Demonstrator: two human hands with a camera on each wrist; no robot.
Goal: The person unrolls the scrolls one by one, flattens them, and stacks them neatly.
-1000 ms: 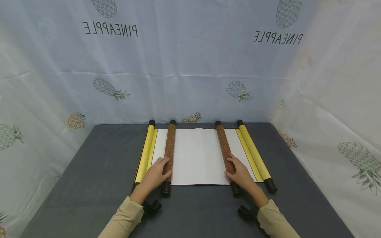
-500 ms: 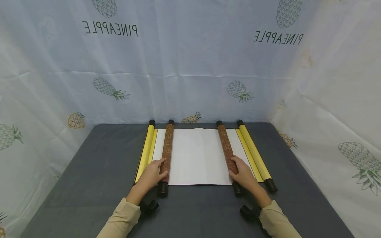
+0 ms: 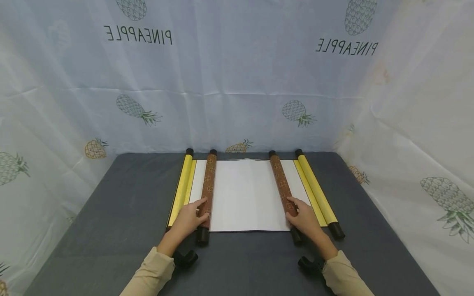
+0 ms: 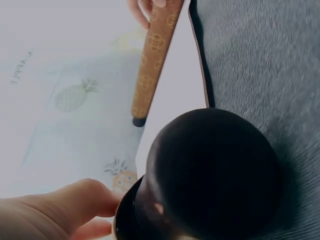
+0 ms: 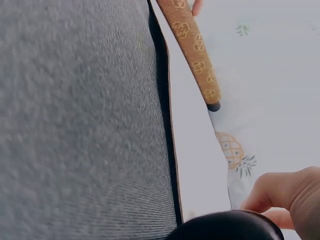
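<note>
A scroll of white paper lies unrolled on the table between two yellow rollers. Across the paper rest two brown patterned rolls with black end knobs, roughly upright in the head view and leaning in at their far ends. My left hand grips the near part of the left brown roll, thumb on its inner side. The near part of the right brown roll is held by my right hand in the same way. A black end knob looms large in the left wrist view; another knob shows in the right wrist view.
The left yellow roller and right yellow roller lie at the paper's outer sides. Dark grey cloth covers the table. A white curtain printed with pineapples hangs behind and along both sides.
My left hand and its brown roll have shifted a little left, my right hand and its roll a little right, widening the paper between. During the last half second both hands stay nearly still.
</note>
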